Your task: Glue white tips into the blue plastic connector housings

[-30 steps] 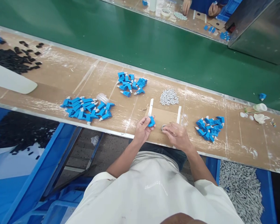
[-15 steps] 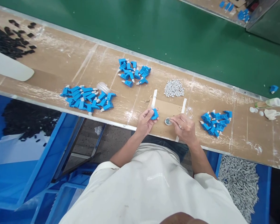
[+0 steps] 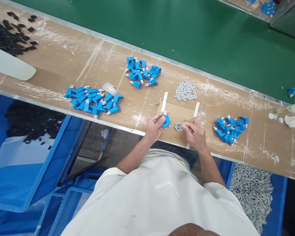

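My left hand is closed on a blue plastic part with a pale tip at its upper end, held above the front of the bench. Beside it my right hand pinches at the right rim of a small round clear dish. Whatever lies between those fingertips is too small to make out. Beyond both hands is a pile of small grey pieces. Just right of my right hand lies a thin wooden stick.
Blue parts with pale tips lie in a left pile, a back pile and a right pile. Black pieces cover the far left. A toothpick bottle lies at right. Blue bins stand below the bench's front edge.
The blue part in my left hand has turned, so its pale tip now shows at the top. My right hand stays pinched at the dish. The camera view has shifted slightly.
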`<act>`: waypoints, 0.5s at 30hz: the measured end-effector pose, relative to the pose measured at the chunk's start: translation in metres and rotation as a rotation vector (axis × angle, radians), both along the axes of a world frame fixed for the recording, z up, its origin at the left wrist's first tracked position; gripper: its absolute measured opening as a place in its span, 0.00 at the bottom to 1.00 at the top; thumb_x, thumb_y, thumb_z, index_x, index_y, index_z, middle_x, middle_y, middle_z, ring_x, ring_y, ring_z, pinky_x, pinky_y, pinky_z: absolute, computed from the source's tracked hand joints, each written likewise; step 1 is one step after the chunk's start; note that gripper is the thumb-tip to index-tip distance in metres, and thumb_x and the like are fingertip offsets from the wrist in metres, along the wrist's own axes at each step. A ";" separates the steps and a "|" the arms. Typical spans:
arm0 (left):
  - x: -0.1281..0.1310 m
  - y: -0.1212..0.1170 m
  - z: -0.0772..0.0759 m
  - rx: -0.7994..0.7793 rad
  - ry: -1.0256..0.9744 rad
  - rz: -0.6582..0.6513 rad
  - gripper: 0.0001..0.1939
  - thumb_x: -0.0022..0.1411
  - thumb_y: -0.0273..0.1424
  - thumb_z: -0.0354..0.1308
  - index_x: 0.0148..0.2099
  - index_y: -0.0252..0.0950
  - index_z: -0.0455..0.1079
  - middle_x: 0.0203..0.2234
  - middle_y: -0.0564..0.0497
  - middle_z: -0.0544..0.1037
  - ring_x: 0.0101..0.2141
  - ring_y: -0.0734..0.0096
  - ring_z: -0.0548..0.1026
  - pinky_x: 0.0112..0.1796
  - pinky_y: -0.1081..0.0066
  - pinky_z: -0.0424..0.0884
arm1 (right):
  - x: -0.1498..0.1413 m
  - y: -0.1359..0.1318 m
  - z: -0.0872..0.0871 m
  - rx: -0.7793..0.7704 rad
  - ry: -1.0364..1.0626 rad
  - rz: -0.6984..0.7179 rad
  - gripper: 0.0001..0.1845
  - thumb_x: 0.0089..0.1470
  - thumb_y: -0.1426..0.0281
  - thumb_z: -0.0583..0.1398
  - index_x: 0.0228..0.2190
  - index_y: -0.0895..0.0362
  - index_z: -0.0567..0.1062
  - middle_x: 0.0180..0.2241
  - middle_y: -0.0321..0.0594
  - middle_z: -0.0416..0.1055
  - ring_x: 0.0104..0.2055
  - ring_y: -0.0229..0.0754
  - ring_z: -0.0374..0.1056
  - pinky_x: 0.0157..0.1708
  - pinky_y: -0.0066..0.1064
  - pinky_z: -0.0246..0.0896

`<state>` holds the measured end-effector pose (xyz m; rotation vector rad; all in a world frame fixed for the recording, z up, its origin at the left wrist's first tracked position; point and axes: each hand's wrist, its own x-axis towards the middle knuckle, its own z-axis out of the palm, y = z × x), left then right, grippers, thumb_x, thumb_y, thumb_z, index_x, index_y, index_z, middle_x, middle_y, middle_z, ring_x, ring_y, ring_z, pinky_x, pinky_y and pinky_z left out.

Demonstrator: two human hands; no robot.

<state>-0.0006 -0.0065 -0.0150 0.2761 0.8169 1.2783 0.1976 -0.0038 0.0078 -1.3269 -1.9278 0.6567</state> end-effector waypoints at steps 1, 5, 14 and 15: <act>0.000 -0.001 0.000 0.007 -0.002 -0.015 0.22 0.50 0.40 0.77 0.42 0.33 0.77 0.27 0.49 0.80 0.25 0.74 0.76 0.26 0.73 0.71 | 0.000 0.001 0.001 -0.045 0.023 -0.023 0.14 0.65 0.59 0.60 0.31 0.53 0.80 0.30 0.40 0.71 0.30 0.42 0.66 0.34 0.37 0.66; 0.000 -0.005 0.003 0.002 -0.038 -0.085 0.19 0.53 0.40 0.76 0.39 0.34 0.75 0.28 0.50 0.80 0.28 0.72 0.79 0.30 0.73 0.76 | 0.007 0.005 0.000 -0.293 0.266 -0.181 0.21 0.60 0.48 0.62 0.30 0.53 0.75 0.26 0.36 0.71 0.26 0.39 0.63 0.27 0.33 0.62; 0.004 -0.013 0.023 0.005 -0.117 -0.345 0.22 0.51 0.42 0.77 0.38 0.29 0.77 0.27 0.47 0.81 0.25 0.72 0.80 0.28 0.76 0.77 | 0.009 -0.001 0.029 -0.395 0.615 -0.196 0.23 0.53 0.47 0.68 0.32 0.53 0.75 0.30 0.42 0.80 0.27 0.41 0.73 0.18 0.28 0.62; 0.005 -0.014 0.025 0.010 -0.125 -0.370 0.22 0.51 0.42 0.77 0.38 0.29 0.78 0.27 0.48 0.80 0.24 0.72 0.80 0.28 0.76 0.77 | 0.006 -0.004 0.036 -0.347 0.608 -0.203 0.22 0.55 0.48 0.68 0.32 0.54 0.76 0.30 0.42 0.80 0.27 0.41 0.74 0.18 0.28 0.63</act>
